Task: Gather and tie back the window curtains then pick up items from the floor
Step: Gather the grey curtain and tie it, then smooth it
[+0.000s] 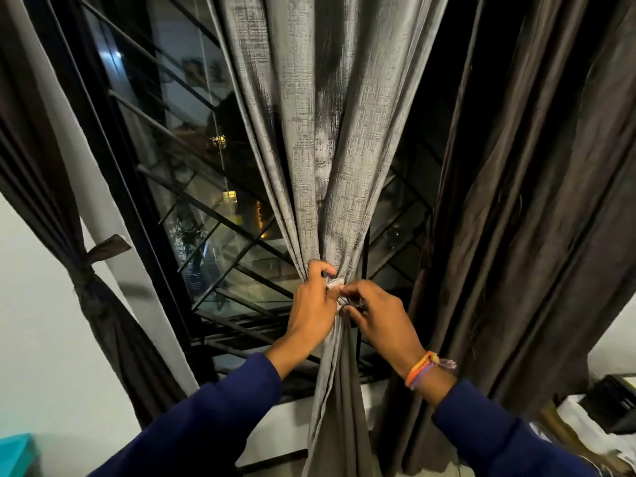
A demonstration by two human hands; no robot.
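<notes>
A shiny grey curtain [323,139] hangs in the middle of the window, gathered into a narrow bunch at hand height. My left hand [311,306] grips the bunch from the left. My right hand [377,316] pinches a small grey tie [335,283] wrapped around the bunch; the fingers of both hands meet there. Below the hands the curtain falls in a tight column. The tie's knot is mostly hidden by my fingers. The floor and anything on it are out of view.
A dark brown curtain [537,218] hangs loose on the right. Another dark curtain [86,270] on the left is tied with a knot. A black window grille [213,215] is behind. A teal object [15,452] sits bottom left; clutter [599,414] lies bottom right.
</notes>
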